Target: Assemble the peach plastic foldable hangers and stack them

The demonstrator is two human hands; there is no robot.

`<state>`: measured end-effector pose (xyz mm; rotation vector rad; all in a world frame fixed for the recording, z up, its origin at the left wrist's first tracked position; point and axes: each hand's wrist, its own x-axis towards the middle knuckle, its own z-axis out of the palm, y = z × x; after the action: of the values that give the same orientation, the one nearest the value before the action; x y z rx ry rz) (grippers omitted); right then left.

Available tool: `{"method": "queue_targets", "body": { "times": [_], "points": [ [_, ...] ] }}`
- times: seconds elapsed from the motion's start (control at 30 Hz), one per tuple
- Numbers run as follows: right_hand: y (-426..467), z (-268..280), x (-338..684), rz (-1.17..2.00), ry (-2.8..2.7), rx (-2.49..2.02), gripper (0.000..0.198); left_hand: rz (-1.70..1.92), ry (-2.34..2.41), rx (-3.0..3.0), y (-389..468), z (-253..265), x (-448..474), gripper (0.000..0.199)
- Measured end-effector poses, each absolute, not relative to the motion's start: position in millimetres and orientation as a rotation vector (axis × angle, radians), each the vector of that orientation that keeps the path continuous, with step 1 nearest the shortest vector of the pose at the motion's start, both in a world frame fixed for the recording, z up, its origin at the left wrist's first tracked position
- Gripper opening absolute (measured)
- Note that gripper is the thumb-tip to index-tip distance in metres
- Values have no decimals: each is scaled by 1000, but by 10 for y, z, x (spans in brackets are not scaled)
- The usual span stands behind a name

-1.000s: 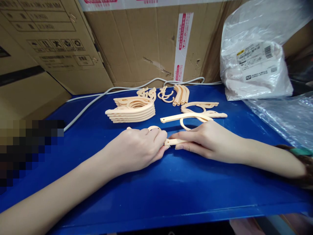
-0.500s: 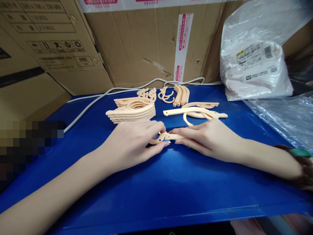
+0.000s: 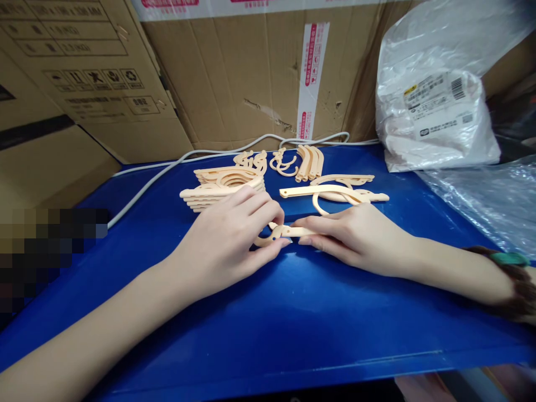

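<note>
Between finger and thumb, my left hand (image 3: pixel 234 240) grips a cream plastic hanger hook (image 3: pixel 263 241), much of it hidden by the fingers. My right hand (image 3: pixel 355 237) is closed on a cream hanger arm (image 3: pixel 298 231), whose holed end meets the hook. Just behind my left hand lies a stack of folded hangers (image 3: pixel 221 192). Beyond my right hand are a hanger with a curved hook (image 3: pixel 335 194) and another arm piece. Farther back rest loose hooks (image 3: pixel 251 162), a few more hooks (image 3: pixel 282 163) and a bundle of loose arms (image 3: pixel 310 163).
The blue tabletop (image 3: pixel 293 335) has its front edge near me. A white cable (image 3: pixel 159 167) runs along the back. Cardboard boxes (image 3: pixel 234 72) stand behind and at the left. A white plastic bag with a label (image 3: pixel 435 117) and clear plastic wrap (image 3: pixel 486 195) lie at the right.
My left hand has shifted slightly, its fingers and thumb closing further over the hook at the joint. My right hand stays almost where it was.
</note>
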<state>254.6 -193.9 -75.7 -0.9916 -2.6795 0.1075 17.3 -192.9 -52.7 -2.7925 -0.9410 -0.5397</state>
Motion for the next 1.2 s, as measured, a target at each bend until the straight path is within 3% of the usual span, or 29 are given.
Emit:
{"method": "queue_targets", "body": {
  "times": [1.2],
  "points": [
    [-1971,-732,2514,221,-2668,-1019,38,-661,-710,-2550,-1924,-573,214,9]
  ]
}}
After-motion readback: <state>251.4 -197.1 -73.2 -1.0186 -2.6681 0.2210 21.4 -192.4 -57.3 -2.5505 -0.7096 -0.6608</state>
